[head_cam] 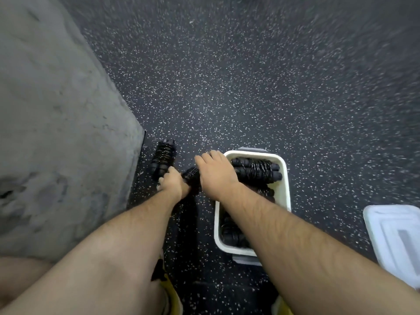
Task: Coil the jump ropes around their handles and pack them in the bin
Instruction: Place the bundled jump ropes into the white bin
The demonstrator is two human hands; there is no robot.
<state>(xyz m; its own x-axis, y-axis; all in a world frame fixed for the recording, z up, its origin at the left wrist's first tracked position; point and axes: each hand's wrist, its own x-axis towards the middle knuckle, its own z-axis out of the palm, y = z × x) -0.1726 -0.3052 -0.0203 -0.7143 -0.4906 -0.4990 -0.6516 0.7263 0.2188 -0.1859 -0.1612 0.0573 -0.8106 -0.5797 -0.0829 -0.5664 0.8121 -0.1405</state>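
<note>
both arms reach down and forward. the left hand (172, 183) curls round the near end of a coiled jump rope (192, 175); the right hand (216, 172) lies palm-down over its far end, grip unclear. the speckled dark floor (250, 87) meets a grey wall (56, 110) at left. a second coil (163, 158) lies far-left of the hands. one white bin (285, 178) at right holds several coils, with one lid (395, 235) further right.

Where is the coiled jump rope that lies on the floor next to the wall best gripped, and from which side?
Grip the coiled jump rope around its wrapped middle, coming from above on the open floor side: the winding ties it into one firm bundle there, and the wall blocks its other side.
</note>
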